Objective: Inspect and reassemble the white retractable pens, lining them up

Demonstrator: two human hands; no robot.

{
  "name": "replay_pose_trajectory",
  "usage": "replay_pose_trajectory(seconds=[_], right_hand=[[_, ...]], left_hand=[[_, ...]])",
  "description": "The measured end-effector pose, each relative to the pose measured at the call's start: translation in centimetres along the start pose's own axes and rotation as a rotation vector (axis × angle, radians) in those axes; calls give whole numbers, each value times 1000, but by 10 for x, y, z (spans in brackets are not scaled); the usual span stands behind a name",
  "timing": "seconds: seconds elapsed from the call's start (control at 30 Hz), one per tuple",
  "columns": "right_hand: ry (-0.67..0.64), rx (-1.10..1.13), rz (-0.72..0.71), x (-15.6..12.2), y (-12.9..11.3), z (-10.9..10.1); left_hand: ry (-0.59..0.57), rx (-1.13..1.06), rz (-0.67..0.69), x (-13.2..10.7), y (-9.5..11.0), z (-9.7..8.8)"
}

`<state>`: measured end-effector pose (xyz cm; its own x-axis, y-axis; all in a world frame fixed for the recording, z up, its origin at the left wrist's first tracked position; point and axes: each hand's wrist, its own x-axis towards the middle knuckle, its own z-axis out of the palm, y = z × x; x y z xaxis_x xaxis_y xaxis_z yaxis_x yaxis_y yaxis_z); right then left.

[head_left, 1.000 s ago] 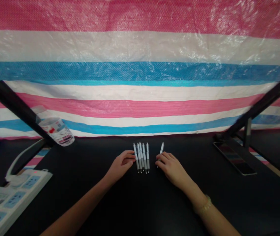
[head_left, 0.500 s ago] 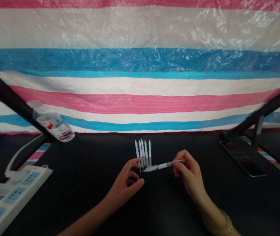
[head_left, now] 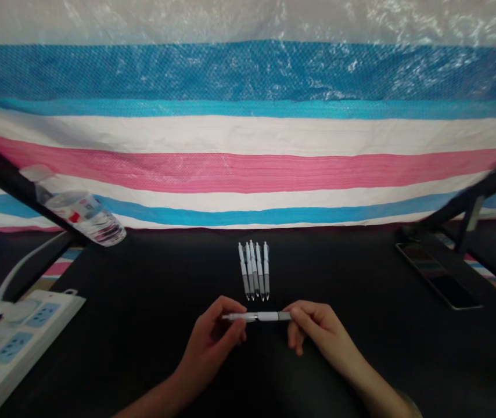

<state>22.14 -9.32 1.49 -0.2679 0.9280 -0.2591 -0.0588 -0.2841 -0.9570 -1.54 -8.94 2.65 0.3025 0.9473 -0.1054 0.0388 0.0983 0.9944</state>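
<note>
A white and grey pen [head_left: 268, 316] is held level between my two hands, above the black table [head_left: 152, 273]. My left hand [head_left: 215, 334] pinches its clear clip end between thumb and fingers. At the other end, the thumb and fingers of my right hand [head_left: 317, 328] close on the grey grip and hide the tip. Just beyond the held pen, several similar pens [head_left: 254, 271] lie side by side, grey ends toward me.
A white power strip [head_left: 17, 339] with a plugged-in cable lies at left. Behind it, a clear plastic bottle [head_left: 86, 216] leans by a black bar. A dark phone [head_left: 437, 276] rests at right. A striped plastic sheet [head_left: 248, 174] hangs along the back edge.
My left hand has closed on the pen's clip end. The pen has come nearer to me and turned level, my right hand moving left with it. The view has tilted down slightly.
</note>
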Motion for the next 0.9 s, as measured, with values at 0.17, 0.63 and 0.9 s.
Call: replay_pose_trajectory(seconds=[0.17, 0.63, 0.9], right_hand=[[74, -119, -64, -5, 1, 3], [-40, -10, -9, -6, -1, 0], [3, -62, 79, -3, 0, -2]], left_hand=[[-21, -41, 25, -8, -12, 0], [30, -218, -44, -4, -15, -1], [71, -202, -37, -4, -19, -4]])
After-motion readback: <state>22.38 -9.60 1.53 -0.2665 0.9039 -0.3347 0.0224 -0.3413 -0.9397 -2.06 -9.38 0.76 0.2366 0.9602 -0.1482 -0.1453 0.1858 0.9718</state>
